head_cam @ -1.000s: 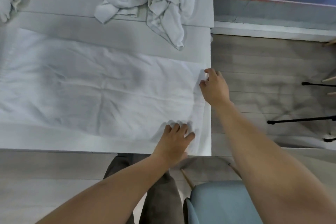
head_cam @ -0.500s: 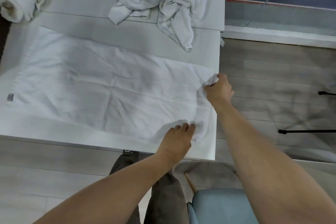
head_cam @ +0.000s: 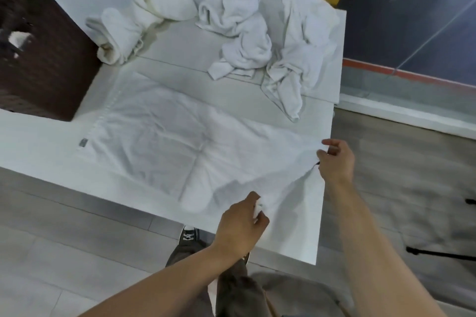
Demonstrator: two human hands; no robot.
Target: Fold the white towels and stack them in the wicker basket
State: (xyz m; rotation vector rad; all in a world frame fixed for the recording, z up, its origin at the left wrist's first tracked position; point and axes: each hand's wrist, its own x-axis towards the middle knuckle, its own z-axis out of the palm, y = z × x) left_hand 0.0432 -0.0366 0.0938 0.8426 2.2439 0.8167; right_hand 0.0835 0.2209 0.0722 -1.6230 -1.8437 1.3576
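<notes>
A large white towel [head_cam: 164,141] lies spread on the white table [head_cam: 38,147], with a grey label at its left edge. My left hand [head_cam: 240,226] pinches the towel's near right corner, lifted off the table. The far right corner is gripped by my right hand [head_cam: 334,159] at the table's right edge, and the cloth between the two hands is raised. The dark brown wicker basket [head_cam: 43,59] stands at the left, with something white inside.
Three crumpled white towels lie at the back of the table: one at the left [head_cam: 139,23], one in the middle [head_cam: 239,31], one at the right [head_cam: 301,51]. Wooden floor surrounds the table. Black tripod legs [head_cam: 438,252] stand at the right.
Both hands have closed on the towel's right corners and lifted that edge off the table. The view has shifted, bringing the basket into sight at the left.
</notes>
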